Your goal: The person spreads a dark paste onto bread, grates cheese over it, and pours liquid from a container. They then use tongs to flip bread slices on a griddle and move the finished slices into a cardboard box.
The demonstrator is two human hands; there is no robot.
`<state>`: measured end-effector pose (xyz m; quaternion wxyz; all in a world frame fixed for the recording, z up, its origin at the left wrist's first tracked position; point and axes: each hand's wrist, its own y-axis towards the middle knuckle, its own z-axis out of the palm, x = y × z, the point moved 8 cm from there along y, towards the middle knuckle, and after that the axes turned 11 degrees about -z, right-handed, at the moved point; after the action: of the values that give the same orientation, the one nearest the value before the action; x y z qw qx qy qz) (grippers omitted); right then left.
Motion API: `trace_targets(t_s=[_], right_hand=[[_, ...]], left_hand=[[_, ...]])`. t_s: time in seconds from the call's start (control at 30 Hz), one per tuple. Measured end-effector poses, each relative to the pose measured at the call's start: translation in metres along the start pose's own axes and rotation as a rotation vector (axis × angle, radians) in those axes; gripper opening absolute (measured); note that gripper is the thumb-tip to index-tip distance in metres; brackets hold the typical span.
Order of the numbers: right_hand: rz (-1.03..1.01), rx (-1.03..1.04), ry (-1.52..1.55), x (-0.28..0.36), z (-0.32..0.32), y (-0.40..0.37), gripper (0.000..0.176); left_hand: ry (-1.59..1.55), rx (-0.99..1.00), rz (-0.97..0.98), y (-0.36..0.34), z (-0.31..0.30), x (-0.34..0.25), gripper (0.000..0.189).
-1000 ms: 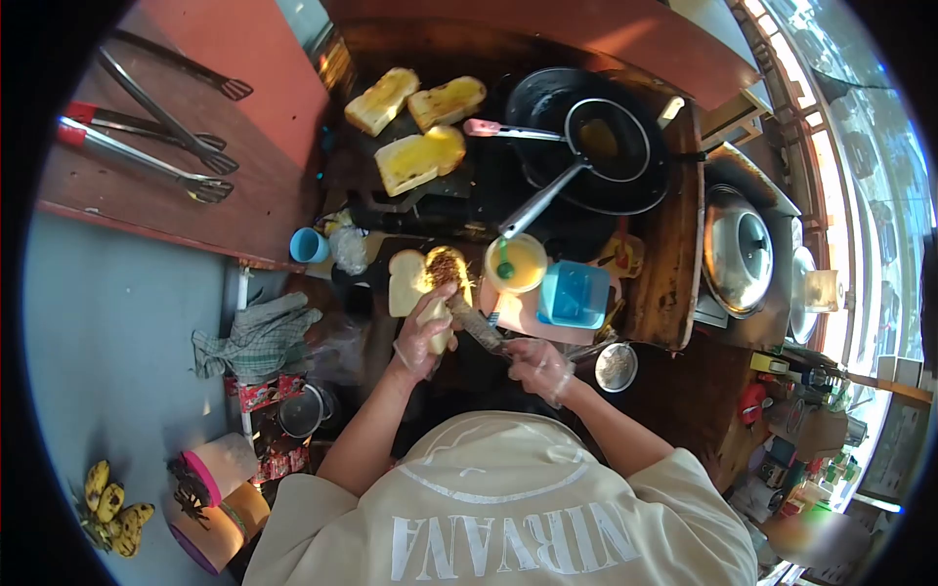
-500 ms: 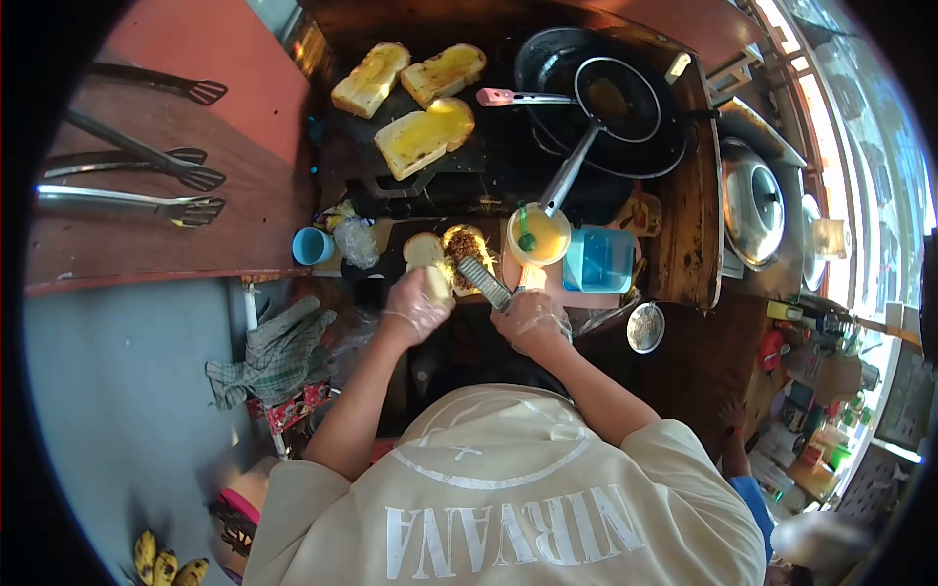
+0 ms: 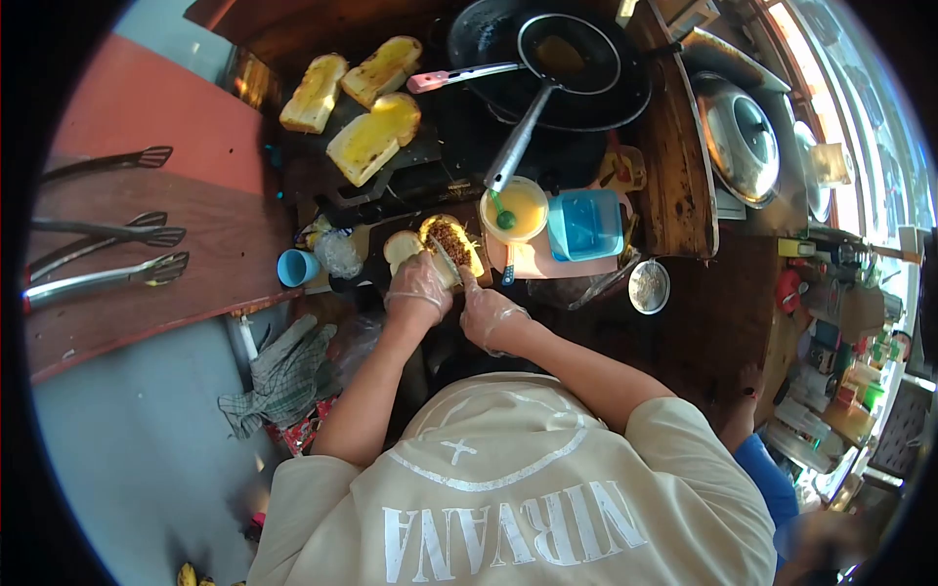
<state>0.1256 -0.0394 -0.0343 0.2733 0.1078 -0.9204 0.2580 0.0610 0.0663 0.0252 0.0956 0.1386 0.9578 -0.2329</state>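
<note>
My gloved left hand (image 3: 420, 289) is closed around a pale block of cheese, mostly hidden by the fingers, and presses it against a grater. The metal grater (image 3: 447, 262) is tilted edge-on over the bread, gripped at its lower end by my gloved right hand (image 3: 489, 314). Below and beyond it lies a bread slice (image 3: 449, 237) covered in brown crumbly topping, with yellow shreds along its right side. A plain bread slice (image 3: 401, 246) sits to its left, partly behind my left hand.
Three yellow-topped bread slices (image 3: 376, 137) lie on the black griddle. A small pan (image 3: 528, 127) rests over a larger black pan (image 3: 625, 98). Right of the bread are a tub of yellow spread (image 3: 529, 208) and a blue container (image 3: 584, 225). Tongs (image 3: 107, 273) lie left; a blue cup (image 3: 296, 267) stands nearby.
My hands have come together, bringing cheese and grater into contact over the topped bread. The grater has turned from face-up to nearly edge-on. The head view has shifted.
</note>
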Motion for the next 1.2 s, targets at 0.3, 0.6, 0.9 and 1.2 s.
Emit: trace_targets(t_s=[0.3,0.6,0.9,1.2], right_hand=[[0.029,-0.038,-0.283,0.008,-0.083,-0.022,0.026],[-0.071,-0.035,-0.167,0.019,-0.044,-0.008,0.029],[0.080,0.104,0.207,0.000,-0.040,-0.003,0.032],[0.076,0.066,0.103,-0.006,-0.030,0.007,0.024]], left_hand=[[0.037,-0.090,-0.055,-0.011,-0.017,0.006,0.042],[0.019,0.085,-0.079,-0.020,-0.009,-0.011,0.045],[-0.045,0.070,-0.042,-0.009,0.015,-0.008,0.044],[0.075,0.165,-0.173,0.032,0.010,-0.008,0.041]])
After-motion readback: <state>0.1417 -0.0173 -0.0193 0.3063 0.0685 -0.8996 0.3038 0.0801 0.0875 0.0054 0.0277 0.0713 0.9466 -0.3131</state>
